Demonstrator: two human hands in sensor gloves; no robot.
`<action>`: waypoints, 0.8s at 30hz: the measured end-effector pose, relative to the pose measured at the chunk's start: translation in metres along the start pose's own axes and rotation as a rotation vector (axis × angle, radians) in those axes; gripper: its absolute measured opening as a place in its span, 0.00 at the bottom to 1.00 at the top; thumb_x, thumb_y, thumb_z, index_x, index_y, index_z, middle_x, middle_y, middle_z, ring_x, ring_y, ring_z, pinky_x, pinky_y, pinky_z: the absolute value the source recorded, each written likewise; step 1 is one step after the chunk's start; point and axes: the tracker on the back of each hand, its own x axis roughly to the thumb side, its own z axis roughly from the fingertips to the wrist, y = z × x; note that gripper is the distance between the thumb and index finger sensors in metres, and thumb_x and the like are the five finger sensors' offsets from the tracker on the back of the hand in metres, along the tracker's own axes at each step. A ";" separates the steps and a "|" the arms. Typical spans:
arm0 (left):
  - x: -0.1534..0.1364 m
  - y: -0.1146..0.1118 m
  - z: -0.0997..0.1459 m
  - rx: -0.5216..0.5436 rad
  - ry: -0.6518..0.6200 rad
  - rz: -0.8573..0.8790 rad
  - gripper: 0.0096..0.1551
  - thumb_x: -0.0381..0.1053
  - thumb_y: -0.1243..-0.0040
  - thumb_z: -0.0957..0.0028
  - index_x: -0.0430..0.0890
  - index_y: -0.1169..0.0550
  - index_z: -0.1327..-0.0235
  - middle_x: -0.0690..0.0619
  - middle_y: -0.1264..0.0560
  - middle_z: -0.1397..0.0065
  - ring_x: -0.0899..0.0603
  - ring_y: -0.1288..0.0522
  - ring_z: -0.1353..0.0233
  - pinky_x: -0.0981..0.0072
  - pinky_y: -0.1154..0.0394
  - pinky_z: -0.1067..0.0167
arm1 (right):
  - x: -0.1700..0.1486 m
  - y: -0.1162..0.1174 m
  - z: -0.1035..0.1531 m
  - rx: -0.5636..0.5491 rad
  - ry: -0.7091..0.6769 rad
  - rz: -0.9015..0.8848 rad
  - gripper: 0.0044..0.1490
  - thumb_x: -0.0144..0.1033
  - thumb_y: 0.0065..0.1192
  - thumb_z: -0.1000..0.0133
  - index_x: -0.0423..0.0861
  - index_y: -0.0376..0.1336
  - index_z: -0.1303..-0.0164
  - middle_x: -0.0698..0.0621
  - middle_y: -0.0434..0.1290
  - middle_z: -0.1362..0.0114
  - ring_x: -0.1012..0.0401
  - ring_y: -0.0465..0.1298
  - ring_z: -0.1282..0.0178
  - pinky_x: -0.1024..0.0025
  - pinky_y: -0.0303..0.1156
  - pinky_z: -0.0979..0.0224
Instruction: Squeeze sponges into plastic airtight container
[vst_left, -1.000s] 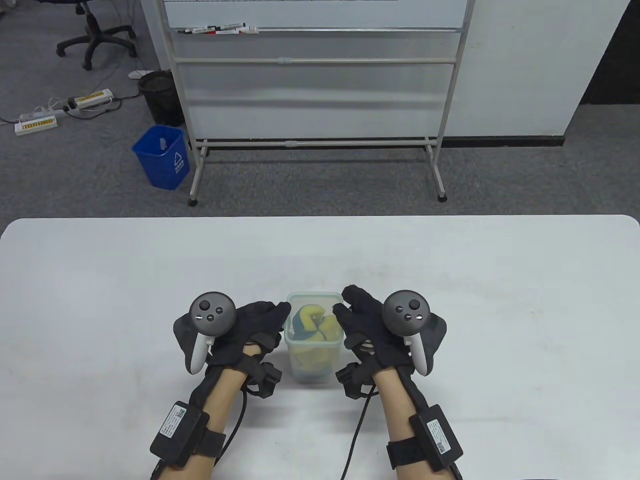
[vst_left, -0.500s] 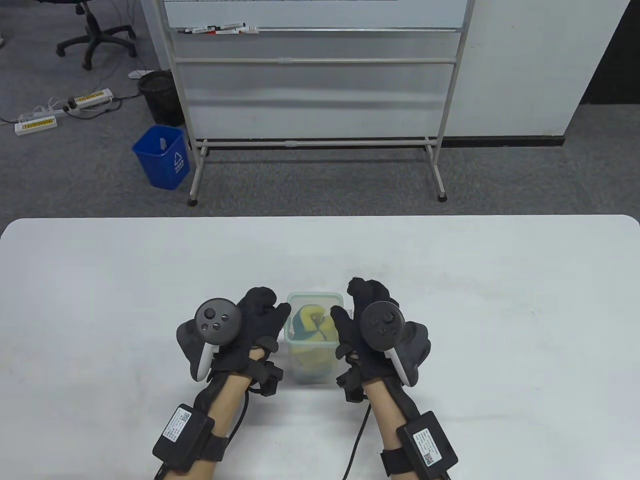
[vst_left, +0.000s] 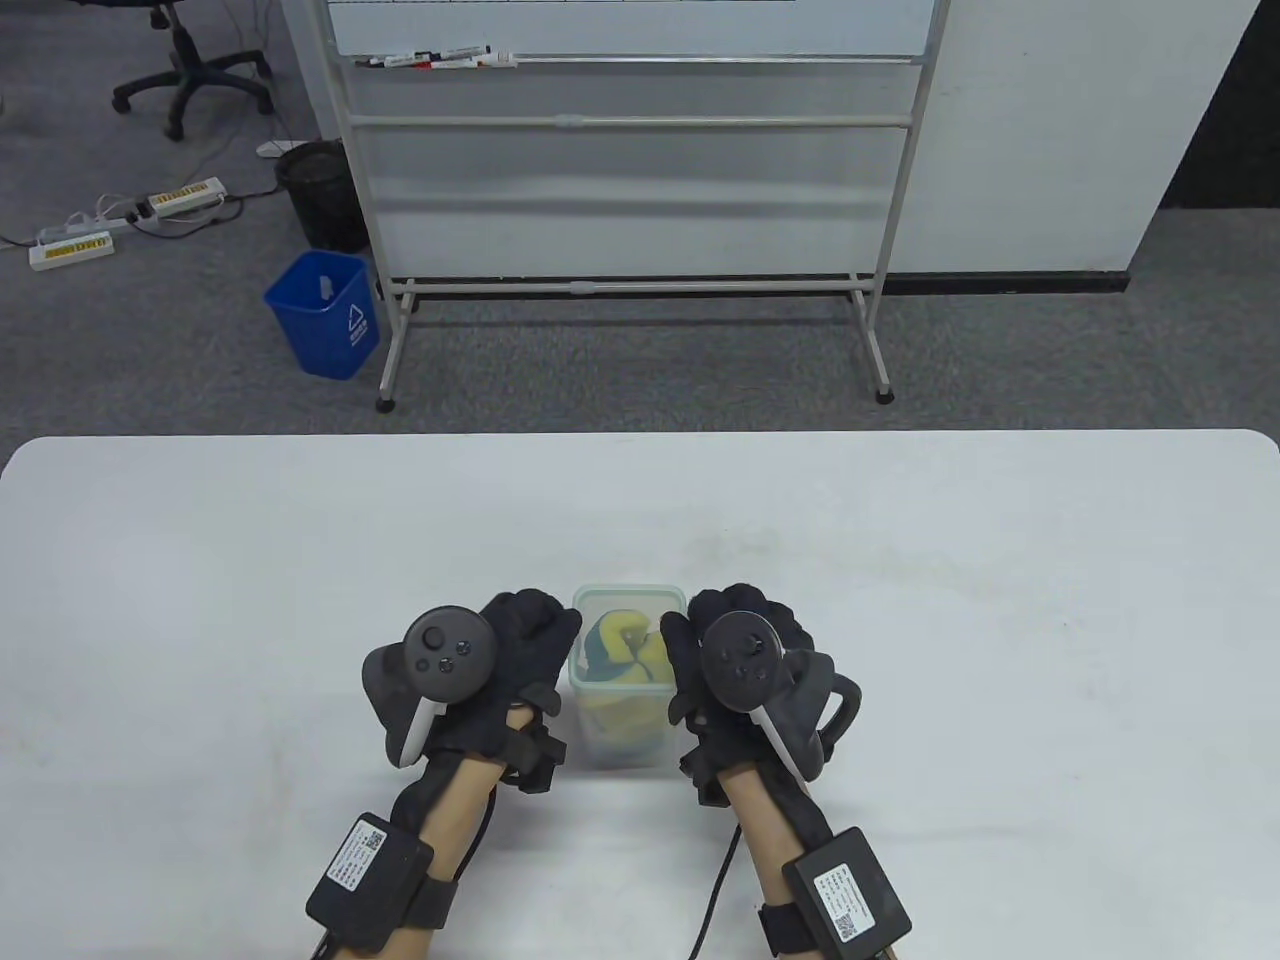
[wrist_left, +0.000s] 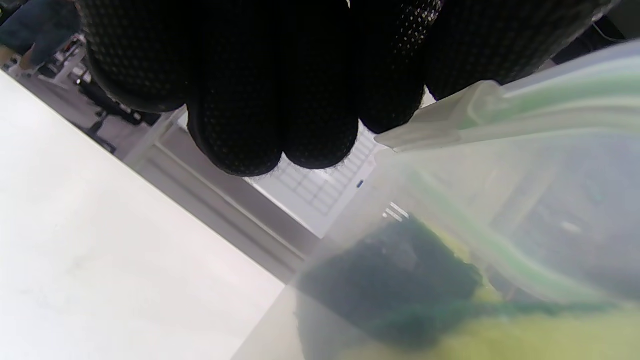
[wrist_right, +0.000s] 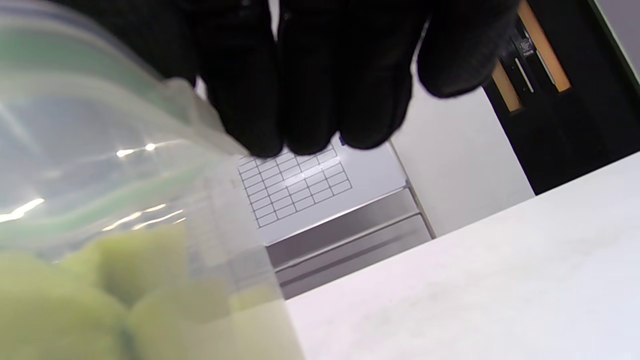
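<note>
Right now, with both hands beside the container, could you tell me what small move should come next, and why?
Probably press the sponges further down: they sit bunched near the rim of the container, which has no lid on. The left hand and right hand flank it at the rim, thumbs at the opening, so either could push in.

Black dotted gloves (vst_left: 500, 660), grey trackers (vst_left: 450, 650), bare forearms (vst_left: 450, 790)

A white bench (vst_left: 300, 560) with rounded corners spans the foreground. Behind it, on grey carpet, a whiteboard (vst_left: 640, 140) stands on a metal frame, with markers (vst_left: 440, 60) in its tray. A blue bin (vst_left: 323, 314) sits beside the frame's left foot, near a black bin (vst_left: 318, 193). Two power strips (vst_left: 120, 222) and an office chair (vst_left: 190, 70) occupy the far left.
</note>
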 end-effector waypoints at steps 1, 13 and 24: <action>0.000 0.000 0.000 -0.001 0.003 0.007 0.22 0.63 0.37 0.51 0.50 0.16 0.54 0.50 0.14 0.47 0.40 0.15 0.46 0.46 0.19 0.45 | 0.000 0.000 0.000 0.002 0.002 -0.004 0.31 0.59 0.68 0.49 0.49 0.77 0.46 0.48 0.77 0.32 0.48 0.77 0.32 0.44 0.67 0.26; -0.010 -0.004 -0.001 -0.049 0.065 0.158 0.23 0.61 0.36 0.51 0.46 0.15 0.54 0.47 0.13 0.49 0.39 0.14 0.48 0.45 0.19 0.47 | -0.009 0.002 -0.005 0.059 0.052 -0.148 0.32 0.57 0.70 0.50 0.45 0.79 0.48 0.45 0.80 0.36 0.48 0.80 0.37 0.44 0.69 0.29; -0.013 -0.005 -0.001 -0.060 0.043 0.131 0.25 0.64 0.38 0.51 0.49 0.18 0.50 0.49 0.15 0.45 0.40 0.15 0.45 0.47 0.19 0.44 | -0.009 0.001 -0.003 0.026 0.042 -0.093 0.33 0.60 0.67 0.50 0.47 0.78 0.47 0.47 0.80 0.36 0.49 0.80 0.37 0.46 0.69 0.29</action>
